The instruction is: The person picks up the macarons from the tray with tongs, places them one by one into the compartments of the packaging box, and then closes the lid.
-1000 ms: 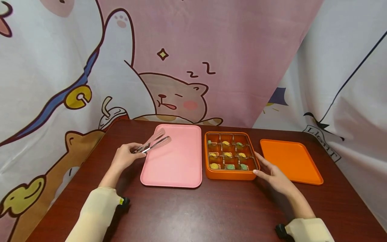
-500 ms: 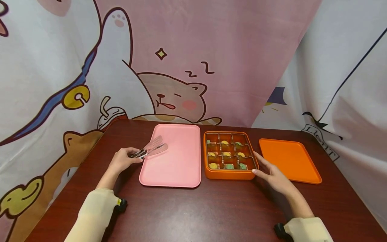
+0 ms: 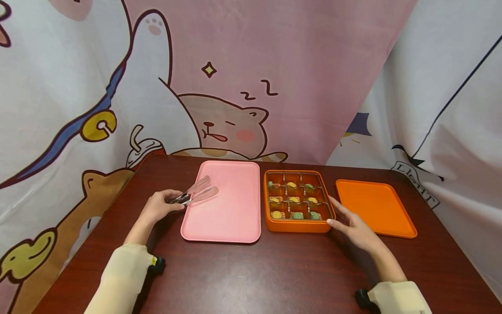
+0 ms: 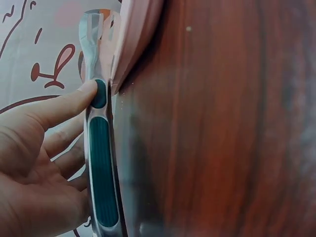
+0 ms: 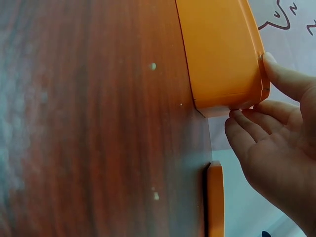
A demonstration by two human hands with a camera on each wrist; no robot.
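In the head view, my left hand (image 3: 160, 206) holds clear-headed tongs (image 3: 200, 191) by the handle, their two blades apart over the left side of a pink tray (image 3: 223, 226). The left wrist view shows my thumb on the dark green grip of the tongs (image 4: 102, 168), fingers behind. An orange box (image 3: 300, 226) with several compartments stands right of the tray, holding small yellow and green pieces. My right hand (image 3: 354, 229) touches its near right corner, thumb on the front rim and fairly straight fingers along the right side, as the right wrist view also shows.
A flat orange lid or tray (image 3: 378, 209) lies right of the box. All stands on a dark brown table (image 3: 251, 279). A printed cartoon curtain (image 3: 306, 87) hangs close behind the table's far edge and along its sides.
The tongs have come down and slightly toward me, with my left hand shifting a little, and their blades sit lower over the pink tray. My right hand stays at the box corner.
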